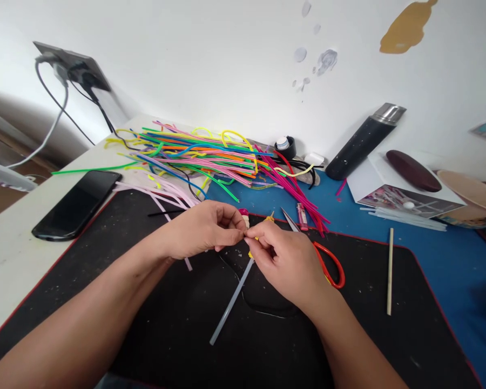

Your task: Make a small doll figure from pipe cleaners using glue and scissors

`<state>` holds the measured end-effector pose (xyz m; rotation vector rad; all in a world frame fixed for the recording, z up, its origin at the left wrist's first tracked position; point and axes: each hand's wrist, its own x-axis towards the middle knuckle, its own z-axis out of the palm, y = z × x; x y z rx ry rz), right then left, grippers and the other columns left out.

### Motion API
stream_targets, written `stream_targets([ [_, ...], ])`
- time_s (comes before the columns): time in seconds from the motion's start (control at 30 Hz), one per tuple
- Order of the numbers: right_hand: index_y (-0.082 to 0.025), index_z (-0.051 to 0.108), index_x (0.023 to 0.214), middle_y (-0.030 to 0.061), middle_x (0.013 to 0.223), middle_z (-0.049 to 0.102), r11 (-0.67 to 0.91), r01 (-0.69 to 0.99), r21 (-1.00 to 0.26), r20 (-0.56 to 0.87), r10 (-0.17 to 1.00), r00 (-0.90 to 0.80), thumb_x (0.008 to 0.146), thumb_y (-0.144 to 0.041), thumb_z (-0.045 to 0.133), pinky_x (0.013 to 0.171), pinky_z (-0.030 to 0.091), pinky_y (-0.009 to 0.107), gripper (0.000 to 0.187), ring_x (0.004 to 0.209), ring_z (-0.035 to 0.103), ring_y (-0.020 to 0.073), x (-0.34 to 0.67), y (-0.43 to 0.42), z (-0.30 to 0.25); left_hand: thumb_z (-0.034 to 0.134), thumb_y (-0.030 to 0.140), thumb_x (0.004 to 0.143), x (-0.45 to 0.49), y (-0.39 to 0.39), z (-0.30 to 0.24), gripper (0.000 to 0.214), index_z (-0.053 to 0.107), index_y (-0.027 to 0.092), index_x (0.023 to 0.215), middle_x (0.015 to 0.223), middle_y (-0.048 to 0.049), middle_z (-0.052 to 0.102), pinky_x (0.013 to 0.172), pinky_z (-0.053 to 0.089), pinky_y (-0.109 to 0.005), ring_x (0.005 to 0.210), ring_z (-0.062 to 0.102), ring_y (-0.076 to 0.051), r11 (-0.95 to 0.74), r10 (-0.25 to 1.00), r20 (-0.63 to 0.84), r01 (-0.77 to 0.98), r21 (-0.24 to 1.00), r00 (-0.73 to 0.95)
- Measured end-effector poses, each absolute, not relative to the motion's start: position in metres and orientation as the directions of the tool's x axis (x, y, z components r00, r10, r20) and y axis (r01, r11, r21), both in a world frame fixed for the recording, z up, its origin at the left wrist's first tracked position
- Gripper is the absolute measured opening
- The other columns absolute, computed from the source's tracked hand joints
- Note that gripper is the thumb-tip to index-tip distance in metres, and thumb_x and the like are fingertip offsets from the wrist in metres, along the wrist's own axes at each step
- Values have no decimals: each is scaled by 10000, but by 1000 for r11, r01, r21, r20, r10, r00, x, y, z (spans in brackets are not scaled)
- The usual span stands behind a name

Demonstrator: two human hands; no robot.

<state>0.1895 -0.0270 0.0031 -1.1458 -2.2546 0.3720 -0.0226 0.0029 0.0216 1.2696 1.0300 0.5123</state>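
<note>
Two bare hands meet at the middle of the view, over a black mat [178, 346] on a bench [12, 286]. The left hand [204, 229] comes in with its grip closed, thumb against fingertips. The right hand [289, 259] has its grip closed too, thumb against forefinger, and the fingertips of both hands touch or nearly touch. Whatever is pinched there is a speck too small to make out.

Just below the right grip lies a pale stick [230, 305], slanting down and left across the mat, its near end clear of both hands. Its far end meets a yellow tool [251, 255] directly beneath the right fingers. Most of the tool is hidden by that hand; a narrow tip shows beyond the knuckles. Behind the joined fingertips, a small magenta and cream piece [243, 212] peeks out, too covered to identify.

The scissors [337, 268] lie partly under the right hand: one orange handle loop and the blade ends show, the middle is hidden. A pink lighter [302, 217] is near the blades. The left wrist covers part of some pale pink stems [162, 194]. A thin dark cord [265, 312] fades into the mat. Both forearms are cut off by the lower edge.
</note>
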Motion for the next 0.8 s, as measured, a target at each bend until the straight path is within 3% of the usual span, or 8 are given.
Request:
stream_targets([
  [0.8, -220, 682, 922, -51, 630, 649, 627, 648, -432, 363, 779, -512, 974, -165, 630, 529, 272, 255, 92, 484, 501, 109, 191, -28, 4, 679, 210, 777, -24, 4, 24, 42, 646, 186, 769, 562, 85, 545, 450, 383, -163, 485, 462, -71, 239, 783, -348, 268, 933, 515],
])
